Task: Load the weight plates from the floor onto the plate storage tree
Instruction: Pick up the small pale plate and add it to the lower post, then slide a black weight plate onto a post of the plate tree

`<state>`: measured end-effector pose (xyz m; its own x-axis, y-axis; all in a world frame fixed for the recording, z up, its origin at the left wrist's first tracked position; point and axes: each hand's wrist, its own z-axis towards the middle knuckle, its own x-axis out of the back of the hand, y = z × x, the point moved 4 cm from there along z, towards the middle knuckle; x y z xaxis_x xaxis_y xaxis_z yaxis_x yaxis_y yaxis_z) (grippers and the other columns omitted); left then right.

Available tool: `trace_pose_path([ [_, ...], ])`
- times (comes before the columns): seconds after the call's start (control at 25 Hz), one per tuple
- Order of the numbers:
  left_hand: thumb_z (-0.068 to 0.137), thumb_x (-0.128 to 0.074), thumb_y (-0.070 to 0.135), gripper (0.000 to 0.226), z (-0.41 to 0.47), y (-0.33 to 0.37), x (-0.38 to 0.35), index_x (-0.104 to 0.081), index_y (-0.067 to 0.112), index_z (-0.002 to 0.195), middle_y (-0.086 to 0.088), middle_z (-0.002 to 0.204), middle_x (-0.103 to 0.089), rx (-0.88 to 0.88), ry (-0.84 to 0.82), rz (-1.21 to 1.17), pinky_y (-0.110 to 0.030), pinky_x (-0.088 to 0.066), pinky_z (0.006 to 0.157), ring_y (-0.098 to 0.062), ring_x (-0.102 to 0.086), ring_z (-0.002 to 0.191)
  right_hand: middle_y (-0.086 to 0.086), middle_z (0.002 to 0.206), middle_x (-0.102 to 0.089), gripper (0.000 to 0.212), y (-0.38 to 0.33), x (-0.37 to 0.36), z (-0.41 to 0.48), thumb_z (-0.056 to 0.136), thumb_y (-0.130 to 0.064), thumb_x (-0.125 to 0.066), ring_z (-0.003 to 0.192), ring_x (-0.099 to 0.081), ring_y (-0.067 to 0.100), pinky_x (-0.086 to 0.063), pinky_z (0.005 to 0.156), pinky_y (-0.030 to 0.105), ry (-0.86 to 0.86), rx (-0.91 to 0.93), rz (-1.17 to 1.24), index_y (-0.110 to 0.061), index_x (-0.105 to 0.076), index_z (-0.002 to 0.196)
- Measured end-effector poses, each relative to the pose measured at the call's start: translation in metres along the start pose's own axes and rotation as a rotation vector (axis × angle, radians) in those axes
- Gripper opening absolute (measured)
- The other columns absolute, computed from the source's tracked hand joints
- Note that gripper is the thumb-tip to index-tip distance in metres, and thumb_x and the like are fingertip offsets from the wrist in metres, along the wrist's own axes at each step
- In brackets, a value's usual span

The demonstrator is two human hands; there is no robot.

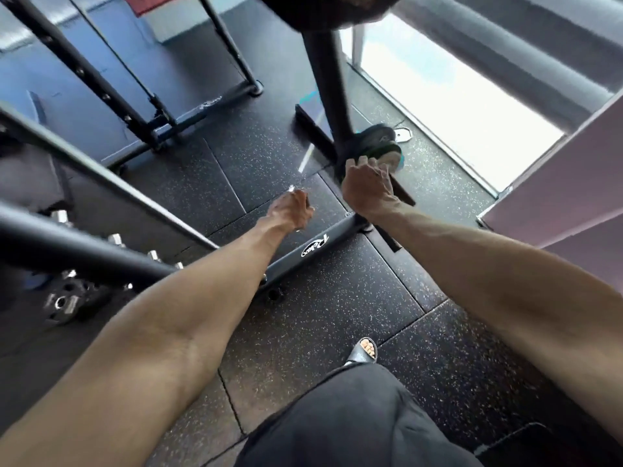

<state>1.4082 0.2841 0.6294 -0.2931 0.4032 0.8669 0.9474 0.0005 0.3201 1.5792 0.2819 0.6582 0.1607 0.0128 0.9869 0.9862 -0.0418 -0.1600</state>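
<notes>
The plate storage tree point(322, 79) is a black post rising from cross feet on the speckled rubber floor. A large dark plate point(323, 10) hangs near its top. Low on the post sit several dark weight plates point(379, 139), one with a greenish and blue edge. My right hand point(365, 185) reaches to this low stack, its fingers curled over a black plate's rim. My left hand point(291, 210) hovers to the left with loosely curled fingers, just below a chrome peg tip point(290, 188); motion blur hides whether it holds anything.
A black frame foot with a white logo point(315, 247) lies across the floor below my hands. Rack bars point(101, 170) cross the left side, with hex dumbbells point(64, 298) under them. A bright window strip point(438, 96) and a pink wall point(573, 183) stand at the right. My sandalled foot point(364, 350) stands below.
</notes>
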Motion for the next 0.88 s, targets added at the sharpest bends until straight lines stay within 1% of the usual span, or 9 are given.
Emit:
trace_pose_path([
  [0.08, 0.096, -0.057, 0.022, 0.024, -0.036, -0.038, 0.003, -0.060, 0.006, 0.113, -0.012, 0.107, -0.067, 0.014, -0.010, -0.059, -0.040, -0.056, 0.086, -0.027, -0.066, 0.091, 0.017, 0.111, -0.065, 0.026, -0.057, 0.004, -0.025, 0.092, -0.016, -0.046, 0.108, -0.058, 0.034, -0.040, 0.094, 0.044, -0.071, 0.157, -0.044, -0.008, -0.061, 0.113],
  [0.16, 0.096, -0.056, 0.022, 0.020, -0.083, -0.092, 0.003, -0.061, 0.007, 0.109, -0.010, 0.103, -0.068, 0.065, 0.002, -0.103, -0.040, -0.057, 0.083, -0.024, -0.067, 0.086, 0.013, 0.106, -0.067, 0.025, -0.119, 0.000, -0.059, 0.095, -0.011, -0.044, 0.096, -0.061, 0.028, -0.042, 0.083, 0.037, -0.169, 0.320, -0.060, -0.009, -0.060, 0.114],
  [0.24, 0.095, -0.055, 0.025, 0.020, -0.135, -0.156, -0.001, -0.063, 0.010, 0.104, -0.011, 0.103, -0.070, 0.151, 0.029, -0.129, -0.037, -0.056, 0.082, -0.027, -0.068, 0.088, 0.011, 0.100, -0.067, 0.022, -0.185, -0.013, -0.098, 0.096, -0.005, -0.043, 0.083, -0.061, 0.023, -0.043, 0.071, 0.031, -0.291, 0.506, -0.085, -0.007, -0.059, 0.111],
  [0.28, 0.093, -0.054, 0.027, 0.022, -0.165, -0.191, -0.004, -0.064, 0.010, 0.103, -0.012, 0.104, -0.070, 0.219, 0.049, -0.131, -0.035, -0.056, 0.082, -0.029, -0.068, 0.091, 0.010, 0.098, -0.067, 0.020, -0.221, -0.022, -0.119, 0.095, -0.005, -0.043, 0.082, -0.062, 0.023, -0.044, 0.069, 0.031, -0.360, 0.593, -0.107, -0.008, -0.059, 0.106],
  [0.44, 0.090, -0.052, 0.027, 0.026, -0.304, -0.325, -0.024, -0.066, 0.009, 0.102, -0.016, 0.100, -0.072, 0.497, 0.101, -0.220, -0.037, -0.055, 0.081, -0.034, -0.069, 0.094, 0.017, 0.118, -0.065, 0.026, -0.366, -0.059, -0.214, 0.095, -0.016, -0.045, 0.107, -0.063, 0.034, -0.050, 0.087, 0.039, -0.543, 0.895, -0.193, -0.008, -0.061, 0.114],
  [0.56, 0.094, -0.050, 0.027, 0.027, -0.413, -0.402, -0.047, -0.063, 0.008, 0.107, -0.017, 0.107, -0.068, 0.654, 0.136, -0.213, -0.041, -0.052, 0.083, -0.036, -0.066, 0.099, 0.020, 0.121, -0.064, 0.030, -0.462, -0.087, -0.292, 0.096, -0.021, -0.045, 0.111, -0.062, 0.036, -0.048, 0.084, 0.035, -0.598, 1.129, -0.295, -0.007, -0.060, 0.118],
  [0.72, 0.098, -0.047, 0.022, 0.026, -0.519, -0.469, -0.086, -0.060, 0.004, 0.110, -0.017, 0.112, -0.066, 0.803, 0.134, -0.257, -0.041, -0.052, 0.084, -0.036, -0.064, 0.104, 0.019, 0.123, -0.064, 0.033, -0.547, -0.118, -0.384, 0.100, -0.024, -0.041, 0.117, -0.060, 0.034, -0.045, 0.092, 0.034, -0.660, 1.363, -0.411, -0.006, -0.059, 0.121],
  [0.8, 0.097, -0.047, 0.020, 0.024, -0.556, -0.498, -0.110, -0.061, 0.004, 0.107, -0.017, 0.109, -0.066, 0.870, 0.141, -0.302, -0.041, -0.054, 0.084, -0.037, -0.064, 0.105, 0.020, 0.120, -0.065, 0.030, -0.582, -0.139, -0.423, 0.099, -0.025, -0.041, 0.116, -0.061, 0.035, -0.043, 0.100, 0.039, -0.694, 1.485, -0.484, -0.007, -0.059, 0.114],
  [0.88, 0.095, -0.047, 0.019, 0.022, -0.580, -0.524, -0.130, -0.062, 0.004, 0.101, -0.016, 0.105, -0.067, 0.909, 0.135, -0.365, -0.044, -0.055, 0.084, -0.037, -0.063, 0.105, 0.020, 0.117, -0.067, 0.028, -0.611, -0.157, -0.452, 0.099, -0.026, -0.042, 0.113, -0.063, 0.036, -0.047, 0.099, 0.043, -0.720, 1.574, -0.542, -0.007, -0.059, 0.109],
])
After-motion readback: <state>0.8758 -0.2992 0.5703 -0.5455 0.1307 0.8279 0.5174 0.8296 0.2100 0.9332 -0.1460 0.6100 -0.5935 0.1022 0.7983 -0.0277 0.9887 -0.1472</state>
